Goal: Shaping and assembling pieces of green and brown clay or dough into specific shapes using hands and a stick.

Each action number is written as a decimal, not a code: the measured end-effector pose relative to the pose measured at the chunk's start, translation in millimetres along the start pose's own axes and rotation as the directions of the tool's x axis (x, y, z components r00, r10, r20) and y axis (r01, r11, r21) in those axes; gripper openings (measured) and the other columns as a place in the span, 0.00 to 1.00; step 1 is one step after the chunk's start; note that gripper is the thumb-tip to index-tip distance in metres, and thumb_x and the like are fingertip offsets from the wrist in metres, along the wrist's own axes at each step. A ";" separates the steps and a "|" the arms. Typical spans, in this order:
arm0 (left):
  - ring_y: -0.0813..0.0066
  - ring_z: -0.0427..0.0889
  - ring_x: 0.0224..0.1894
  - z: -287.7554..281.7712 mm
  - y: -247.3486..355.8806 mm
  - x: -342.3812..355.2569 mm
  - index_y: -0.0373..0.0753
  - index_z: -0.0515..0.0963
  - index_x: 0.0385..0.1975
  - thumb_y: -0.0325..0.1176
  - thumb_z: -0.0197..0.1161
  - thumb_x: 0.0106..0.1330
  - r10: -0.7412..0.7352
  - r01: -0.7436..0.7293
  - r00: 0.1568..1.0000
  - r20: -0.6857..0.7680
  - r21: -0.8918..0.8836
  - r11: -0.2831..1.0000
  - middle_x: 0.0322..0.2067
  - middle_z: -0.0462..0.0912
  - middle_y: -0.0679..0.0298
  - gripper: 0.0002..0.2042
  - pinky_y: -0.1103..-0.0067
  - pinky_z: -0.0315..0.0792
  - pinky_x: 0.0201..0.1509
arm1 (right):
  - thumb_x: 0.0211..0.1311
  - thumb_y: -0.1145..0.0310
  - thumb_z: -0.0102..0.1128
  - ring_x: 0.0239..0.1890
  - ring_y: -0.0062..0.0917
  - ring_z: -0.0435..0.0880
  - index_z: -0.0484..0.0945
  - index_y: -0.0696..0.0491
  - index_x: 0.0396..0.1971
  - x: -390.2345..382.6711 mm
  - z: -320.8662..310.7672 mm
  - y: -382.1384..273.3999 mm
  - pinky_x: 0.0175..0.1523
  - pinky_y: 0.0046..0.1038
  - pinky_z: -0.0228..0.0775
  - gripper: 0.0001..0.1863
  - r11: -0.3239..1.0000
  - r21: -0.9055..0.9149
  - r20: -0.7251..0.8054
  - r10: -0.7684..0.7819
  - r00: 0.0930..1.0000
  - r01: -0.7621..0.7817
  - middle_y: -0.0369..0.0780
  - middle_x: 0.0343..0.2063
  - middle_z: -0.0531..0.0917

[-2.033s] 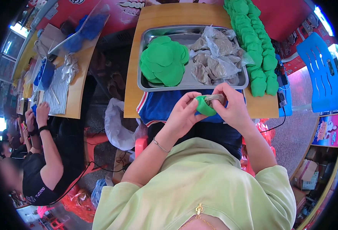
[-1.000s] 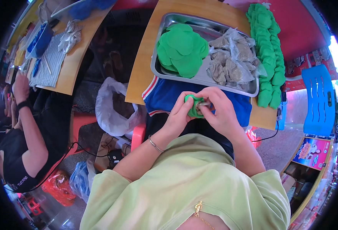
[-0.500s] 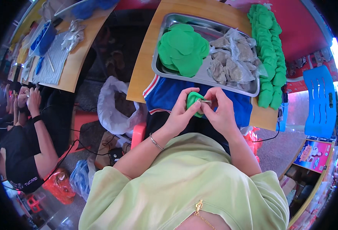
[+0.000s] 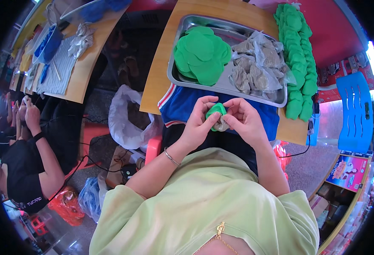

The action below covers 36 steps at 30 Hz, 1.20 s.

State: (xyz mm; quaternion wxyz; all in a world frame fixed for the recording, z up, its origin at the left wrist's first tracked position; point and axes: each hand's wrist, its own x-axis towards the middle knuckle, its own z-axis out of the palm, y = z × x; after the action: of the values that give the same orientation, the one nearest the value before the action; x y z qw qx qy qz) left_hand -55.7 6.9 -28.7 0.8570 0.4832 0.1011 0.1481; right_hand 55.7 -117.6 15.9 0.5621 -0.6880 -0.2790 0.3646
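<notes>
Both my hands meet over a blue cloth (image 4: 182, 106) at the near edge of a wooden table (image 4: 157, 80). My left hand (image 4: 199, 121) and my right hand (image 4: 244, 119) together pinch a small green felt piece (image 4: 215, 111) folded around a little grey packet (image 4: 222, 124). Beyond them a metal tray (image 4: 227, 85) holds a stack of green felt discs (image 4: 199, 53) on its left and several clear bags of grey stuff (image 4: 259, 68) on its right. A row of finished green pieces (image 4: 299, 59) runs along the table's right side.
A blue plastic chair (image 4: 354, 110) stands at the right. A white plastic bag (image 4: 125, 117) lies on the floor to the left. Another person in black (image 4: 25, 170) works at a second wooden table (image 4: 76, 63) with blue pieces and a striped cloth.
My hands have stayed together on the green piece, folding it tighter around the grey packet. The view has shifted a little; the person at the left has moved their hands.
</notes>
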 end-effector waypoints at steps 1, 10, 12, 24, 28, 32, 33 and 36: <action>0.82 0.70 0.44 0.3 -0.1 0.2 0.38 0.61 0.52 0.30 0.54 0.67 -0.040 0.043 0.997 -0.068 0.044 0.998 0.41 0.69 0.66 0.16 0.85 0.66 0.48 | 0.55 0.76 0.59 0.30 0.13 0.77 0.72 0.57 0.43 -0.1 -0.7 -0.1 0.34 0.17 0.70 0.14 0.999 -0.042 0.044 0.020 0.999 -0.018 0.34 0.29 0.77; 0.83 0.69 0.40 7.0 3.1 -2.0 0.40 0.62 0.43 0.30 0.65 0.58 -0.075 0.070 0.994 0.078 0.065 0.995 0.37 0.68 0.67 0.18 0.85 0.67 0.44 | 0.58 0.78 0.53 0.32 0.13 0.76 0.72 0.58 0.42 -4.6 0.1 -5.2 0.38 0.16 0.69 0.11 0.996 0.080 0.012 -0.030 0.999 0.029 0.34 0.30 0.78; 0.83 0.69 0.40 6.3 5.4 -1.3 0.40 0.62 0.42 0.28 0.64 0.57 -0.078 0.072 0.994 0.073 0.081 0.994 0.37 0.68 0.66 0.18 0.85 0.67 0.44 | 0.59 0.79 0.52 0.33 0.13 0.76 0.72 0.58 0.42 -6.5 1.8 -6.1 0.38 0.16 0.69 0.11 0.995 0.091 -0.039 -0.042 0.998 0.045 0.34 0.30 0.78; 0.81 0.71 0.38 2.5 -2.0 -0.5 0.40 0.62 0.45 0.19 0.56 0.55 -0.040 0.038 0.999 0.028 0.073 0.997 0.39 0.69 0.65 0.18 0.82 0.72 0.41 | 0.58 0.79 0.50 0.32 0.14 0.76 0.72 0.58 0.38 -14.9 4.3 -8.9 0.38 0.17 0.69 0.08 0.980 -0.130 0.011 -0.150 0.989 0.150 0.35 0.31 0.76; 0.80 0.73 0.39 11.7 -0.7 -2.9 0.39 0.62 0.47 0.21 0.55 0.59 0.133 -0.086 0.984 -0.122 0.329 0.940 0.38 0.70 0.64 0.17 0.83 0.72 0.40 | 0.59 0.81 0.50 0.32 0.14 0.75 0.71 0.59 0.36 -14.9 3.4 -8.4 0.40 0.17 0.70 0.06 0.931 -0.286 0.079 -0.213 0.974 0.227 0.36 0.31 0.74; 0.82 0.72 0.39 16.9 6.3 -7.2 0.39 0.60 0.50 0.21 0.52 0.61 0.094 -0.075 0.991 -0.091 0.191 0.979 0.40 0.70 0.63 0.17 0.85 0.72 0.36 | 0.55 0.80 0.54 0.33 0.20 0.79 0.73 0.59 0.34 -14.6 14.2 -5.9 0.37 0.21 0.72 0.06 0.922 -0.268 -0.014 -0.294 0.956 0.280 0.38 0.29 0.75; 0.82 0.72 0.38 16.5 8.3 -7.2 0.39 0.60 0.50 0.21 0.51 0.62 0.079 -0.064 0.992 -0.103 0.136 0.989 0.40 0.69 0.63 0.17 0.86 0.72 0.35 | 0.54 0.81 0.56 0.32 0.21 0.79 0.73 0.58 0.33 -14.5 19.3 -4.5 0.37 0.21 0.72 0.06 0.917 -0.217 -0.108 -0.363 0.926 0.334 0.38 0.29 0.75; 0.83 0.72 0.37 14.5 11.5 -6.9 0.40 0.59 0.51 0.21 0.50 0.63 0.070 -0.061 0.987 -0.147 0.067 0.996 0.41 0.69 0.63 0.17 0.86 0.71 0.33 | 0.52 0.81 0.60 0.31 0.21 0.79 0.72 0.58 0.33 -14.1 28.4 -1.7 0.36 0.20 0.73 0.08 0.902 -0.202 -0.213 -0.420 0.882 0.381 0.38 0.29 0.75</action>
State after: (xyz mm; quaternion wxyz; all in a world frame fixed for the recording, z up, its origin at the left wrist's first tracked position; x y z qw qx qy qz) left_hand -59.4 -1.5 -11.1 0.8263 0.5003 0.1534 0.2084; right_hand 24.4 -112.3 17.4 0.6012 -0.6973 -0.3691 0.1272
